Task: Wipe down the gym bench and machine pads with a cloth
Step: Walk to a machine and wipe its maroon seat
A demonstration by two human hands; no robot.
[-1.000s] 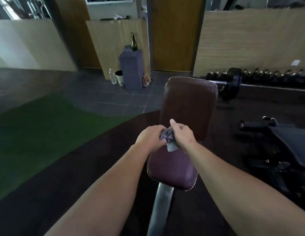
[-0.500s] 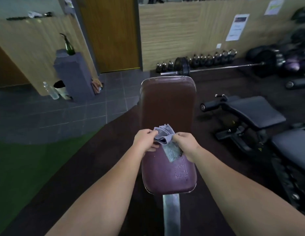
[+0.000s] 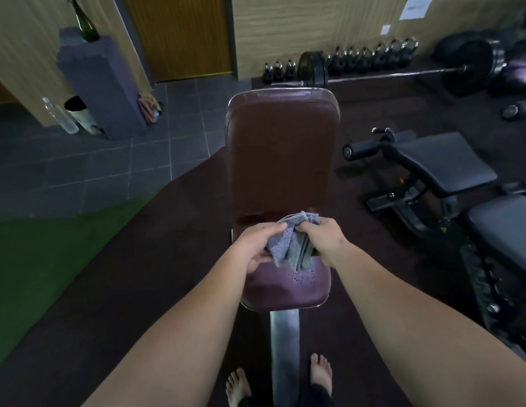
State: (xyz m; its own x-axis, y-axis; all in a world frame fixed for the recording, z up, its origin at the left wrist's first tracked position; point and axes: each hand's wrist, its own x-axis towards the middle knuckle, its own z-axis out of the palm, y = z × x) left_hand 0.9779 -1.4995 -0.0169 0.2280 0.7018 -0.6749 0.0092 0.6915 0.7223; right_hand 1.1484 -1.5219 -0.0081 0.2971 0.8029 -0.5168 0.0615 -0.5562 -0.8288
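Both hands, left hand (image 3: 257, 245) and right hand (image 3: 323, 239), pinch the cloth (image 3: 291, 245) between them above the bench (image 3: 281, 160)

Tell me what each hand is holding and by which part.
Both grip the grey cloth: left hand its left edge, right hand its upper right folds.

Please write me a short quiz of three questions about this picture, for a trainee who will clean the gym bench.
1. True or false: the left hand and the right hand both hold the cloth.
2. The droplets lie on: A) the seat B) the backrest C) the floor.
3. Fill in: beside the kettlebells lies a long ___.
Key: 1 true; 2 A; 3 barbell.
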